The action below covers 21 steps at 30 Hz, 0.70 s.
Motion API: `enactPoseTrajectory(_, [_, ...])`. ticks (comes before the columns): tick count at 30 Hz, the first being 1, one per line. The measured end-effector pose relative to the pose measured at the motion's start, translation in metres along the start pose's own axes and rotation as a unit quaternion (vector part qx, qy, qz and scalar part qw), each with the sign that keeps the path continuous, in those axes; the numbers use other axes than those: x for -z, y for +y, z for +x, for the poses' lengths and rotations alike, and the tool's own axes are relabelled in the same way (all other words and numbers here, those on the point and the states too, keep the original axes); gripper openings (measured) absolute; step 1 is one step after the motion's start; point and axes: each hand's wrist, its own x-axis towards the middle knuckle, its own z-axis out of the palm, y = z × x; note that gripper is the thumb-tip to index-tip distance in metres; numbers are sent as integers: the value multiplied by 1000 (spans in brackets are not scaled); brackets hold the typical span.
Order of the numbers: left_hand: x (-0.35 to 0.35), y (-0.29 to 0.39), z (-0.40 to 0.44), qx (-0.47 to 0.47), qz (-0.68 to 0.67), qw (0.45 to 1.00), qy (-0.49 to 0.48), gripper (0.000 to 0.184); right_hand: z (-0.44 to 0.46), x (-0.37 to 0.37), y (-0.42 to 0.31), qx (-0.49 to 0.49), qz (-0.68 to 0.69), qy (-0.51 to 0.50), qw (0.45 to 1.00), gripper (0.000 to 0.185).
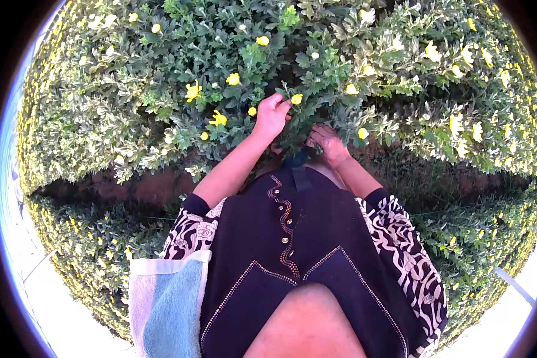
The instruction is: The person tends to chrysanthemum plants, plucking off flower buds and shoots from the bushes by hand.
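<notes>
Bright daylight here bleaches flowers (432,52) toward the right edge of the bed (394,80); soil (155,186) along its near edge lies in deep shadow, and the outer leaves (45,119) bow and blur against white glare.

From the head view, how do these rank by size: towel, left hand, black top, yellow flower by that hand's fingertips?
As they look, largest first:
1. Black top
2. Towel
3. Left hand
4. Yellow flower

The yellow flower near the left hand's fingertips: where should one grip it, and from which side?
Pinch the yellow flower beneath its head, probably from its left: the left hand is right there. Its small, compact head shows uncovered; the stem is hard to make out.
</notes>
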Motion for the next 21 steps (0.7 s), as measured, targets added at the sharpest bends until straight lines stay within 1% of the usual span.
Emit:
enactPoseTrajectory(1, [0, 3, -1, -2, -3, 1000, 17, 8, 6, 15, -2, -89, -16, -183, 979, 31])
enactPoseTrajectory(2, [-4, 16, -5, -3, -7, 999, 34, 6, 1, 13, -2, -93, -9, -184, 978, 31])
enactPoseTrajectory(3, [-6, 31, -8, 1, -34, 999, 20, 7, -2, 13, -2, -172, 32, -170, 970, 32])
enactPoseTrajectory(4, [-5, 28, -4, 2, -30, 999, 21, 7, -3, 11, 3, -246, 71, -153, 954, 33])
enactPoseTrajectory(5, [-4, 23, 0, 1, -31, 999, 11, 7, -4, 4, 10, -208, 88, -66, 972, 33])
enactPoseTrajectory(6, [-4, 18, 0, 5, -33, 999, 0, 9, -3, -3, 17, -209, 95, -71, 971, 33])
enactPoseTrajectory(7, [-8, 15, 0, 9, -52, 999, 2, 11, 12, 8, 12, -295, 309, -13, 904, 35])
enactPoseTrajectory(8, [-12, 16, -2, 12, -49, 999, 2, 11, 24, 14, 8, -331, 411, 15, 849, 36])
enactPoseTrajectory(9, [-16, 20, -4, -2, -22, 1000, -8, 12, 37, 19, 5, -364, 505, 51, 781, 37])
enactPoseTrajectory(10, [-19, 22, -6, -15, 4, 1000, -17, 12, 45, 20, 2, -317, 548, 89, 769, 35])
enactPoseTrajectory(11, [-27, 23, -9, -38, -6, 999, -16, 13, 53, 24, -2, -267, 589, 127, 752, 33])
enactPoseTrajectory(12, [-31, 25, -13, -38, -1, 999, -14, 13, 58, 30, -7, -265, 593, 127, 749, 33])
enactPoseTrajectory(14, [-39, 38, -20, -57, 80, 993, -64, 17, 68, 45, -14, -205, 577, 139, 779, 42])
enactPoseTrajectory(15, [-43, 33, -20, -79, 71, 992, -67, 20, 67, 38, -8, -200, 556, 154, 792, 40])
enactPoseTrajectory(16, [-44, 30, -21, -77, 73, 992, -66, 20, 66, 46, -7, -201, 558, 153, 790, 40])
enactPoseTrajectory(18, [-40, 27, -21, -74, 225, 970, -56, 22, 59, 63, -5, -208, 447, 104, 864, 37])
enactPoseTrajectory(19, [-40, 23, -21, -31, 263, 963, -53, 18, 57, 66, -4, -206, 449, 102, 864, 37])
enactPoseTrajectory(20, [-44, 17, -23, -29, 264, 963, -50, 18, 54, 68, -5, -198, 431, 119, 872, 36])
enactPoseTrajectory(21, [-53, 10, -24, 14, 95, 995, 13, 15, 52, 69, -6, -191, 412, 138, 880, 35])
